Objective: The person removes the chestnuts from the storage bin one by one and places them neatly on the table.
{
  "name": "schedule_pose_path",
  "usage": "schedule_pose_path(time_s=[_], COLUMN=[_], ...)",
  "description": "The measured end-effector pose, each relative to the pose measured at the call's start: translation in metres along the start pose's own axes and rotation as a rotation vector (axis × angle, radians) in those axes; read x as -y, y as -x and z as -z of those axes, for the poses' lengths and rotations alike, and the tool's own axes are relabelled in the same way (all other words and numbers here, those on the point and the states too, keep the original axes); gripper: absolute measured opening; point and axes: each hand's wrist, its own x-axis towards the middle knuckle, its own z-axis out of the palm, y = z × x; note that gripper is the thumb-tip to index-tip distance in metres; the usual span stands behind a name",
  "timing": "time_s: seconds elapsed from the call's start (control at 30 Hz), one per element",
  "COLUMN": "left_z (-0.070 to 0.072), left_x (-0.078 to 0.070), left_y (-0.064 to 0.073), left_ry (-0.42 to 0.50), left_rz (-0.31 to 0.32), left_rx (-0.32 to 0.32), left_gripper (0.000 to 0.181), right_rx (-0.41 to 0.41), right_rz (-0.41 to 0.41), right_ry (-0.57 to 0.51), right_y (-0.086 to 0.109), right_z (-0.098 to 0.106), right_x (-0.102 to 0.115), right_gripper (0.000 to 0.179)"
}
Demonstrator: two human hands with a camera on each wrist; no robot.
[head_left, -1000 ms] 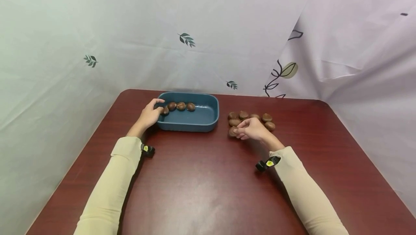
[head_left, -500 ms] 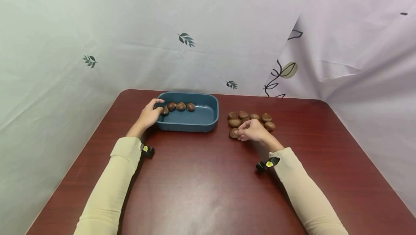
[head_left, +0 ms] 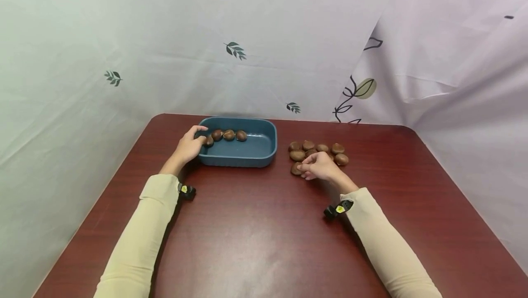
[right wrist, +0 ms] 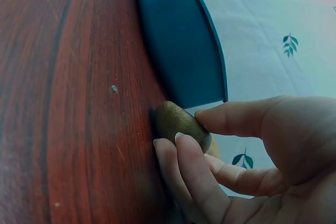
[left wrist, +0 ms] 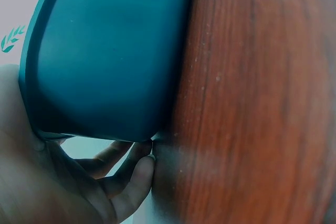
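Observation:
My left hand [head_left: 189, 146] grips the left end of a blue rectangular plastic bin [head_left: 237, 162], with the thumb at the rim. In the left wrist view, its other fingers [left wrist: 137, 182] curl against the bin's end wall near the tabletop. Several brown chestnuts [head_left: 228, 135] lie in a row inside the bin, towards its left and back. Right of the bin, my right hand [head_left: 323, 166] pinches a chestnut [right wrist: 181, 123] between thumb and fingers, low at the table surface. Behind that hand is a cluster of several chestnuts [head_left: 297, 155], some partly hidden by it.
The dark red wooden table [head_left: 247, 234] has rounded far corners. White cloth [head_left: 173, 36] with leaf prints hangs behind and along both sides. A black wrist camera [head_left: 188, 192] sits at the left cuff, another wrist camera [head_left: 331, 212] at the right.
The pinched chestnut has shifted slightly towards me, away from the cluster, with my right hand. My left hand and the bin stay in place.

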Motion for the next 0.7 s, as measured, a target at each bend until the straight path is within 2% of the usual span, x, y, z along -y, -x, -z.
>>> schedule_pose_path(time_s=[0.5, 0.7], left_z=[0.0021, 0.0008], left_x=[-0.0023, -0.0021], left_y=[0.0015, 0.0031], left_ry=[-0.01, -0.006], left_rz=[-0.001, -0.005], left_rx=[-0.003, -0.002], left_gripper=[0.044, 0.044], right_rx=[-0.012, -0.04], right_rz=[0.006, 0.02], right_ry=[0.048, 0.099], right_y=[-0.001, 0.0021], right_z=[0.0001, -0.0001], right_x=[-0.0013, -0.0012], right_gripper=[0.022, 0.019])
